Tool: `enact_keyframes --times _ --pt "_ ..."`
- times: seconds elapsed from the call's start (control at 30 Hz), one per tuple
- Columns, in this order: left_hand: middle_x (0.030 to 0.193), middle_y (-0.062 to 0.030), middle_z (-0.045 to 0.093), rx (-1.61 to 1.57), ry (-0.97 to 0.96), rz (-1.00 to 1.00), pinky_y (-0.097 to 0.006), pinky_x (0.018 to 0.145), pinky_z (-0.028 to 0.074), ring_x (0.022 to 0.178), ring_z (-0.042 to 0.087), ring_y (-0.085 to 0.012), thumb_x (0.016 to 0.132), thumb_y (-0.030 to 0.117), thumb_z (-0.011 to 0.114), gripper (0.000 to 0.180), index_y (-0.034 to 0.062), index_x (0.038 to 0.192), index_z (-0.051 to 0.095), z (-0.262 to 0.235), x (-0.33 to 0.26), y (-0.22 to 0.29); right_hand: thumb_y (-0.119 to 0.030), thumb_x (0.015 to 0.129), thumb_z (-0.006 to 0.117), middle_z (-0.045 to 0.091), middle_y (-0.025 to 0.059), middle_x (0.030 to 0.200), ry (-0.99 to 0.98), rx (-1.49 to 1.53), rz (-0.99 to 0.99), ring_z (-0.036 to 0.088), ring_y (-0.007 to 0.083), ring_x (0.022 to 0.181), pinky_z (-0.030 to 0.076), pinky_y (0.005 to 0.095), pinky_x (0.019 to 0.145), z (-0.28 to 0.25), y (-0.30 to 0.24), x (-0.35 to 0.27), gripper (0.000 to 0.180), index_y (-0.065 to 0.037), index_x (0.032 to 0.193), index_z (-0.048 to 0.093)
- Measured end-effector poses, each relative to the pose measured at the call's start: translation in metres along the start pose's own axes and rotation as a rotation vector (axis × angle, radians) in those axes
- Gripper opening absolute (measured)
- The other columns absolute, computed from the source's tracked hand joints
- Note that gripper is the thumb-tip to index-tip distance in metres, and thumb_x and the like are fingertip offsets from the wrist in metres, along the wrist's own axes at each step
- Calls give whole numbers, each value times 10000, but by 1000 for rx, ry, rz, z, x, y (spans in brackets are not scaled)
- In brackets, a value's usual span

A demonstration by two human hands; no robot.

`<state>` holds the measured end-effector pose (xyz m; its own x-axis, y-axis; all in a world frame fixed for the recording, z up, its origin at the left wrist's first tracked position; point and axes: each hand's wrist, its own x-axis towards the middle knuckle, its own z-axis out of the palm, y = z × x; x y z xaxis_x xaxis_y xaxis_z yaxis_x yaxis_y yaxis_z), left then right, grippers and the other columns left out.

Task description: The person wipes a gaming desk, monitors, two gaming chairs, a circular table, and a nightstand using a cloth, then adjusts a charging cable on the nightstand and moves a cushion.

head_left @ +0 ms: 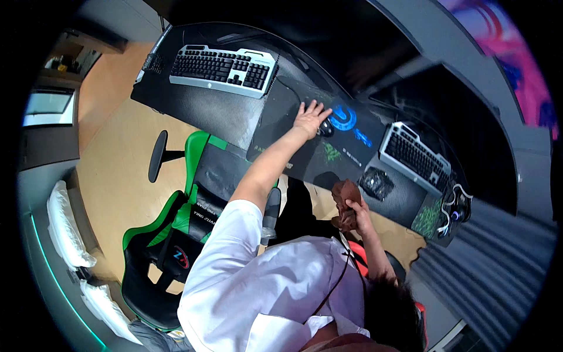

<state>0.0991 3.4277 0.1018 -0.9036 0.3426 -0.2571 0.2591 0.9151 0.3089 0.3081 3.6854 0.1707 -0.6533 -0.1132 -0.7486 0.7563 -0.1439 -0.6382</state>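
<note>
Mouse, head view: the black mouse [325, 129] lies on the mat [272, 120] just beside the left hand [309, 122]; a careless sweep of that hand could knock it. Whether they touch, I cannot tell.
Mat: pressing and sliding the palm could ruck it or drag it along.
Cloth: the brown cloth [345, 202] is bunched at the desk's [196, 101] near edge; a loose grip could drop it, and a wide swing could brush the dark item [376, 183] beside it.
Left arm: stretched forward across the mat, palm down, fingers spread, holding nothing visible.
Right arm: bent, its hand [362, 218] closed round the cloth.
</note>
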Motion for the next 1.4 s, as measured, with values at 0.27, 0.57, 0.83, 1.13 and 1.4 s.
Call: enact_keyframes --times 0.27,0.57,0.83,1.13,1.4 --pt "1209 -107 463 -441 288 92 -502 1063 306 1184 451 -307 647 123 786 646 149 1231 512 -30 -51 -78 -158 876 578 499 104 1289 -90 -134 -146 518 211 1128 404 335 966 80 -109 102 572 -33 1391 363" --pt "1248 -47 460 -1480 618 -428 -318 961 438 1136 479 -164 630 -55 793 786 98 1314 439 -66 -151 -126 -357 856 561 306 219 1447 125 -1573 -967 270 412 1333 223 554 1083 258 -120 298 595 -212 1404 378" --pt "1122 -51 597 -1813 952 -371 -357 922 472 1020 599 -203 738 -16 750 633 72 1279 433 -67 -164 -157 -249 760 592 539 96 1272 -104 -1303 -1065 467 309 1161 357 506 991 255 -141 272 363 -160 1110 633" --pt "1104 -40 588 -1845 902 -363 -414 948 467 1020 580 -172 760 -35 715 586 74 1272 451 -78 -137 -158 -205 749 610 497 92 1240 -90 -954 -1098 457 329 1115 326 520 982 227 -128 292 429 -145 1173 593" --pt "1174 -93 543 -1235 536 -443 -329 921 446 1098 518 -194 686 117 823 750 39 1315 421 -86 -85 -152 -187 754 624 473 111 1263 215 -1354 -1016 451 331 1088 386 483 900 216 -136 279 462 -157 1211 562"
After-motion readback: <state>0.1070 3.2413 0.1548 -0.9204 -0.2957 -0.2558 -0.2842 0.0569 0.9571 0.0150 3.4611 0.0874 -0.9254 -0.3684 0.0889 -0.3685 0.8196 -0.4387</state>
